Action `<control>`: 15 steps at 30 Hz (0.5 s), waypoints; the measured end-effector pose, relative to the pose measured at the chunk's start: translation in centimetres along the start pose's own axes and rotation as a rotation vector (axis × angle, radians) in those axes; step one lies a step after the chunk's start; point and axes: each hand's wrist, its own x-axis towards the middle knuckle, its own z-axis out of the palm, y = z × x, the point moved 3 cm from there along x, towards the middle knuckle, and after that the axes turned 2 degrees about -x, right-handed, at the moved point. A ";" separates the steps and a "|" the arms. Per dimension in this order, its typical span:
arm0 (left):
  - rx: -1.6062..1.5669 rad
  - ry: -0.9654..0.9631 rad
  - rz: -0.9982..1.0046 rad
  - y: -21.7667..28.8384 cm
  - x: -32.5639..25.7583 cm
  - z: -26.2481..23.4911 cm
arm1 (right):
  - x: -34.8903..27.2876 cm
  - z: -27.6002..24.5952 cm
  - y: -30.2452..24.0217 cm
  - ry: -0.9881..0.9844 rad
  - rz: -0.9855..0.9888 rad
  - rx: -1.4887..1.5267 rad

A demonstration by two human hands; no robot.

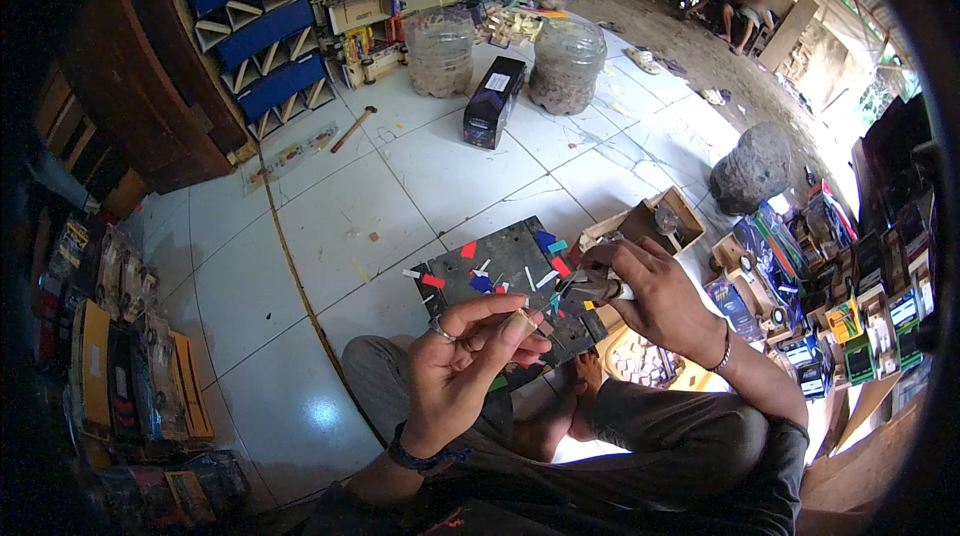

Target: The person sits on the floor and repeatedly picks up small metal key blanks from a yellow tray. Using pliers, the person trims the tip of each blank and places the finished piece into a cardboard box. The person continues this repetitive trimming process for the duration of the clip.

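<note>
Black board (pixel 508 254), 1, beneath 2 hands (pixel 660 291)

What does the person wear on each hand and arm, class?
The left hand has a silvery ring and a dark, thick wristband. The right hand has a thin bracelet at its wrist; a dark sleeve covers the upper arm. Neither wears gloves.

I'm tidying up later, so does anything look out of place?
Yes: small flat red, blue and white scraps lie strewn at mixed angles across the dark flat board, which looks untidy. A brown-handled hammer also lies on the white tiled floor, oddly far from the board.
</note>
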 end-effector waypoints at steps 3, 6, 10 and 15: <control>-0.052 -0.020 -0.044 -0.3 0.1 -0.2 | 0.1 0.0 0.0 0.004 0.001 0.007; -0.124 -0.032 -0.116 -0.6 0.1 -0.3 | 0.1 -0.1 0.0 0.008 -0.003 0.023; -0.129 -0.052 -0.146 -0.8 0.0 -0.3 | -0.1 -0.2 -0.1 0.037 -0.020 -0.030; -0.137 -0.069 -0.148 -1.0 0.0 -0.3 | -0.2 -0.1 0.2 0.010 0.013 -0.027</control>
